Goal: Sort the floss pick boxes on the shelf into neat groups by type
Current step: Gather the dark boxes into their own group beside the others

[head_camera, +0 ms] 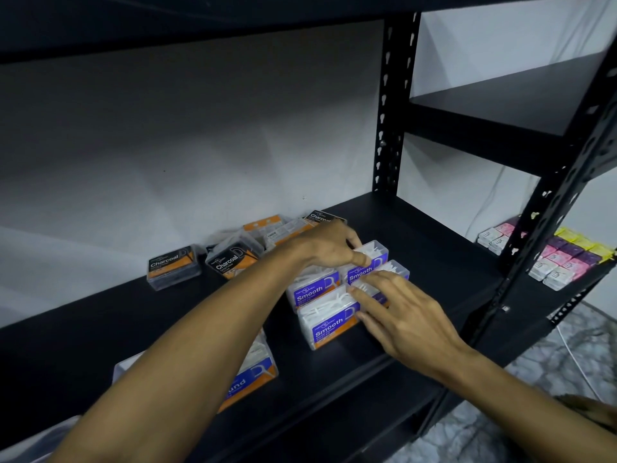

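Observation:
Several clear "Smooth" floss pick boxes (329, 324) with purple labels stand packed together in the middle of the black shelf (427, 248). My left hand (329, 250) grips the back right Smooth box (377, 253) from above, thumb on its front. Flat over the front right box of that group lies my right hand (400, 315), fingers spread and touching the box tops. Black "Charcoal" boxes (173, 266) lie loosely at the back left, some tilted. A blue-labelled box (257, 372) sits near the front edge, partly hidden by my left forearm.
A black upright post (389, 128) stands at the shelf's back right. A neighbouring rack to the right holds small white, pink, purple and yellow packs (564, 259). Bare shelf surface lies right of the Smooth group and at the far left. An upper shelf overhangs.

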A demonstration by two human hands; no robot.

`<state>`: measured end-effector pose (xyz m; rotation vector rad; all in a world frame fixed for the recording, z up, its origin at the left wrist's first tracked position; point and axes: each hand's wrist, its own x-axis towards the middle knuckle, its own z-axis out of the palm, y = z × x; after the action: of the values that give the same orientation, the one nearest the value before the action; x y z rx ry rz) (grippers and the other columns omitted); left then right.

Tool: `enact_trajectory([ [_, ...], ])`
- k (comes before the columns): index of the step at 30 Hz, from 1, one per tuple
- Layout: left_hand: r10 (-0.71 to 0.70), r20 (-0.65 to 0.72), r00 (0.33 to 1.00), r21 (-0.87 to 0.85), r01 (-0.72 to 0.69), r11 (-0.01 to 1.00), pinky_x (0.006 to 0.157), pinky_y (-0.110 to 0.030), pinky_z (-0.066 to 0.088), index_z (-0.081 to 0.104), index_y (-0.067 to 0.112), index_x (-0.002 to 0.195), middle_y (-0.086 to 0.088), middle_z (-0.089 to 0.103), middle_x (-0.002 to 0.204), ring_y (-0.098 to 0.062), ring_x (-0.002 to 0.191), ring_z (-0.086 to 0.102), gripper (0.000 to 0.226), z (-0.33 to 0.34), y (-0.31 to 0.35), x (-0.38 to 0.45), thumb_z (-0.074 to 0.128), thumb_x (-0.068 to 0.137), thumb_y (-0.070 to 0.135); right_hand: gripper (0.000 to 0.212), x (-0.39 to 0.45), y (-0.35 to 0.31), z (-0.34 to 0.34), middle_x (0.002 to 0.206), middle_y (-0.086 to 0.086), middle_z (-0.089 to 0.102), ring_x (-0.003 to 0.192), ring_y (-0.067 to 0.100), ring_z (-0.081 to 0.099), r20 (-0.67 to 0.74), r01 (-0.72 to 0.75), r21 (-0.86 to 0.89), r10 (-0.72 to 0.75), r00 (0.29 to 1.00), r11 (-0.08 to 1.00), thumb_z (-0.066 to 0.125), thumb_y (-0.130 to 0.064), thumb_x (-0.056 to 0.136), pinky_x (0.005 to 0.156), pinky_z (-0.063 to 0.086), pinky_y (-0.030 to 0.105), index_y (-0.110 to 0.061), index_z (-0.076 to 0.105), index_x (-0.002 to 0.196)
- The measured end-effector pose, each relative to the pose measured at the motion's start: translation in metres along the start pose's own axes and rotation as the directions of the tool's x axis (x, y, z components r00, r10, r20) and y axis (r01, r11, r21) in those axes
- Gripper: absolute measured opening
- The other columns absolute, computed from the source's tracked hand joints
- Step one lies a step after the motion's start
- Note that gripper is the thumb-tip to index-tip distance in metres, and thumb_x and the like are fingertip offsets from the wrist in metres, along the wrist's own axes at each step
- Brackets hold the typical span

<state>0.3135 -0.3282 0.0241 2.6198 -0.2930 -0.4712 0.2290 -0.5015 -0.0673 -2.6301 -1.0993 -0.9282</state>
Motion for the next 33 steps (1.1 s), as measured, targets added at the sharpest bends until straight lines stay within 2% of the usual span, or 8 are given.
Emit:
enact_trajectory([
  [9,0.014,-0.034,0.999,0.021,-0.013,1.000,0.093,-0.035,0.052,0.062,0.021,0.125,0.002,0.066,0.123,-0.014,0.101,0.065,0.048,-0.001,-0.002,-0.001,0.065,0.087,0.050,0.039,0.005,-0.004,-0.007,0.121,0.010,0.062,0.115,0.027,0.056,0.049,-0.004,0.030,0.003,0.999,1.000,0.052,-0.036,0.092,0.095,0.047,0.036,-0.011,0.061,0.122],
  [13,0.057,-0.235,0.970,-0.101,-0.082,0.991,0.083,-0.022,0.050,0.069,0.021,0.112,0.008,0.071,0.110,-0.004,0.091,0.064,0.034,-0.007,-0.011,-0.016,0.064,0.089,0.046,0.041,0.012,-0.005,-0.016,0.120,0.007,0.061,0.118,0.026,0.053,0.087,-0.044,0.100,0.036,0.996,0.994,0.050,-0.038,0.090,0.094,0.047,0.035,-0.013,0.060,0.122],
  [17,0.059,-0.538,0.841,-0.158,-0.170,0.973,0.080,-0.013,0.048,0.074,0.026,0.090,0.014,0.072,0.092,0.001,0.086,0.065,0.012,-0.031,-0.046,-0.051,0.063,0.089,0.022,0.040,0.042,-0.002,-0.026,0.120,0.004,0.059,0.116,0.021,0.052,0.076,-0.053,0.185,0.040,0.996,0.981,0.043,-0.035,0.090,0.086,0.048,0.031,-0.013,0.061,0.119],
  [20,-0.039,-0.690,0.723,-0.107,-0.048,0.993,0.082,-0.018,0.048,0.069,0.031,0.083,0.015,0.071,0.093,-0.004,0.089,0.065,0.017,-0.055,-0.088,-0.076,0.059,0.086,0.019,0.039,0.078,-0.001,-0.024,0.122,0.000,0.059,0.115,0.017,0.052,0.072,-0.081,0.275,0.064,0.995,0.958,0.043,-0.031,0.090,0.078,0.051,0.032,-0.015,0.062,0.120],
  [23,-0.213,-0.663,0.718,-0.010,0.275,0.961,0.086,-0.022,0.045,0.068,0.029,0.098,0.010,0.070,0.112,-0.013,0.105,0.064,0.022,-0.070,-0.131,-0.090,0.051,0.083,0.026,0.037,0.119,0.004,-0.012,0.129,-0.002,0.054,0.119,0.018,0.048,0.172,-0.099,0.277,0.052,0.984,0.956,0.052,-0.024,0.090,0.085,0.052,0.039,-0.021,0.057,0.126],
  [27,-0.361,-0.505,0.784,-0.024,0.406,0.914,0.102,-0.035,0.044,0.052,0.021,0.133,-0.005,0.060,0.132,-0.024,0.120,0.056,0.047,-0.059,-0.162,-0.102,0.059,0.087,0.031,0.053,0.174,0.006,0.006,0.142,0.001,0.038,0.128,0.021,0.037,0.504,-0.037,0.161,-0.050,0.862,0.986,0.053,-0.023,0.090,0.098,0.042,0.043,-0.026,0.038,0.141],
  [30,-0.332,-0.453,0.827,0.042,0.392,0.919,0.107,-0.044,0.040,0.042,0.022,0.144,-0.009,0.048,0.143,-0.027,0.131,0.044,0.066,-0.048,-0.169,-0.100,0.066,0.083,0.033,0.073,0.203,-0.002,0.015,0.146,0.001,0.032,0.131,0.021,0.033,0.670,0.006,0.166,-0.118,0.733,0.986,0.063,-0.024,0.084,0.102,0.039,0.042,-0.028,0.025,0.147],
  [33,-0.269,-0.423,0.865,0.121,0.348,0.930,0.116,-0.039,0.027,0.033,0.019,0.150,-0.010,0.030,0.155,-0.027,0.144,0.022,0.072,-0.046,-0.164,-0.094,0.067,0.087,0.032,0.088,0.218,-0.008,0.018,0.145,0.003,0.033,0.129,0.023,0.037,0.747,0.026,0.189,-0.160,0.645,0.982,0.071,-0.020,0.077,0.102,0.039,0.041,-0.030,0.020,0.148],
])
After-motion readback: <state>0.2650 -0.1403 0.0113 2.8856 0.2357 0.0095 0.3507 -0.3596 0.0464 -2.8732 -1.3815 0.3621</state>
